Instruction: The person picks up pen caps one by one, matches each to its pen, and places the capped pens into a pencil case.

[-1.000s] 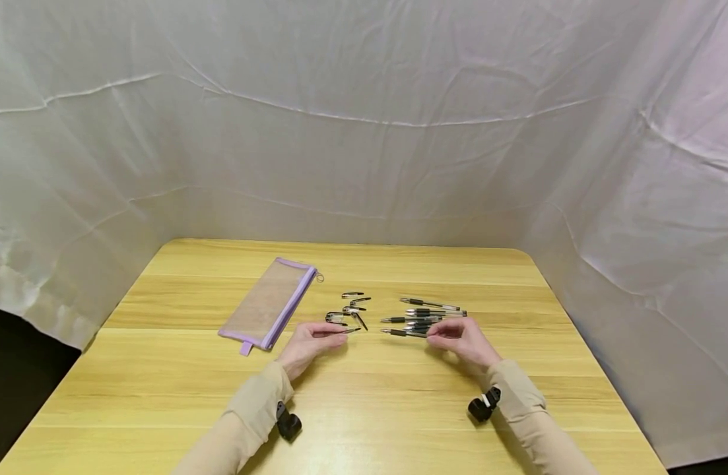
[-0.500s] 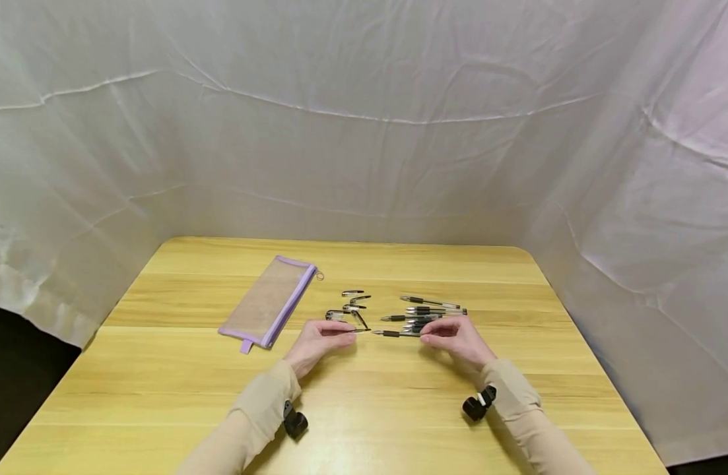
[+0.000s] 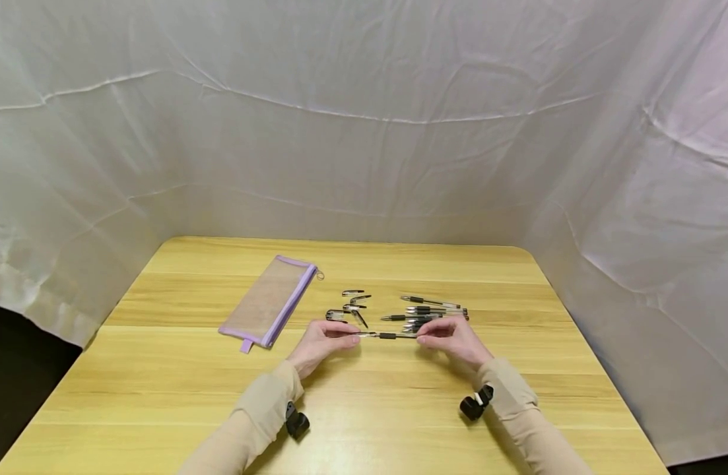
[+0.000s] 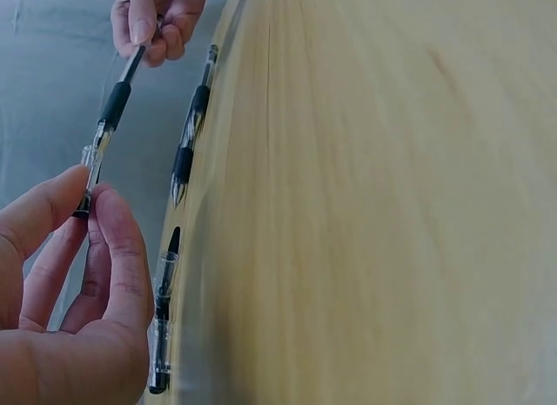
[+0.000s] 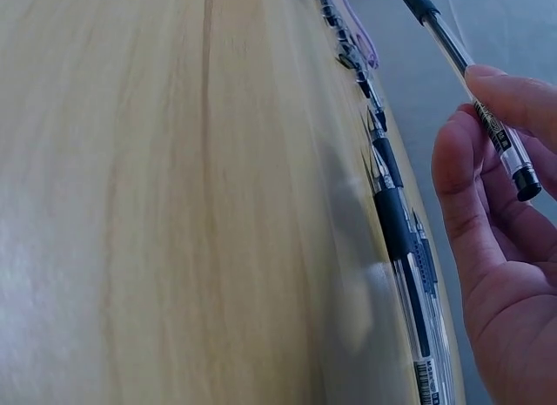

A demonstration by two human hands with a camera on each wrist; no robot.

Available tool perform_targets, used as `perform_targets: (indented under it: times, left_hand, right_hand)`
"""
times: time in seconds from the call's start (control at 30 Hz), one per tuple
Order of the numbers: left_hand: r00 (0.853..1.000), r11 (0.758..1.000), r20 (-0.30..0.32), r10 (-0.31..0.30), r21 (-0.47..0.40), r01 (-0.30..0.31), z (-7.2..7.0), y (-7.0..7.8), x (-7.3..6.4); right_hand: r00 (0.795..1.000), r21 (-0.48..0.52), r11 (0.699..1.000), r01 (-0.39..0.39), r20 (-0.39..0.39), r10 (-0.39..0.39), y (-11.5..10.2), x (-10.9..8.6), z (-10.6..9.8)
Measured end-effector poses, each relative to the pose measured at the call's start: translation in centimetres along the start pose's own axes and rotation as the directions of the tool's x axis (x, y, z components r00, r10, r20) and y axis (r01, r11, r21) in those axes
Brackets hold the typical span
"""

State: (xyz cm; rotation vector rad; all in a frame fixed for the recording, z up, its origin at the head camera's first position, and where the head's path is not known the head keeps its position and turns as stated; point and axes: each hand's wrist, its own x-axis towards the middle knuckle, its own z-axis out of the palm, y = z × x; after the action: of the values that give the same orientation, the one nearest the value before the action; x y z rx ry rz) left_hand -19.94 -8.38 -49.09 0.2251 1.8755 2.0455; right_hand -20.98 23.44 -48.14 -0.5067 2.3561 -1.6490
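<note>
My left hand (image 3: 321,344) pinches a small clear pen cap (image 4: 89,174) with a dark end between thumb and fingers. Facing it, my right hand (image 3: 455,341) holds a gel pen (image 3: 389,336) by the rear of its clear barrel, thumb against fingers. The pen has a black rubber grip, and its tip meets the cap's mouth; in the left wrist view the tip shows within the clear cap. Behind the left fingers lie several loose caps (image 3: 354,307). Several uncapped pens (image 3: 429,311) lie beyond the right hand, tips pointing left, partly hidden by it.
A purple-edged mesh zip pouch (image 3: 265,300) lies flat left of the caps. Everything rests on a wooden table (image 3: 375,409). Pale cloth (image 3: 364,132) hangs behind the table and along its sides.
The hands have come together: the right hand brought the pen left from the pile's near side, and the left hand moved the cap slightly right, until pen tip and cap met.
</note>
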Motion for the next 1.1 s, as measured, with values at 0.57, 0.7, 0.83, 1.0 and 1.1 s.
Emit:
perform_targets:
  times: [0.57,0.7,0.83,1.0,1.1]
  left_hand:
    - [1.0,1.0,-0.007,0.001,0.01,-0.001,0.4,0.4,-0.5]
    - [1.0,0.999,-0.012,0.003,0.043,-0.002,0.4,0.3,-0.7]
    - [1.0,0.998,-0.011,0.003,0.058,-0.003,0.3,0.2,-0.8]
    - [1.0,1.0,0.001,-0.008,0.013,0.008,0.0,0.0,-0.8]
    - [1.0,1.0,0.003,-0.016,-0.004,0.016,-0.1,0.0,-0.9]
  right_hand:
    - [1.0,0.011,1.0,0.007,-0.006,-0.007,-0.7,0.1,1.2]
    - [1.0,0.024,1.0,0.001,-0.01,0.0,-0.8,-0.1,1.4]
    - [1.0,0.039,0.999,0.014,-0.007,-0.014,-0.7,-0.2,1.7]
    - [0.999,0.053,0.998,0.045,-0.008,-0.045,-0.5,0.0,2.0]
    - [0.998,0.05,0.997,0.061,-0.02,-0.06,-0.2,0.0,2.2]
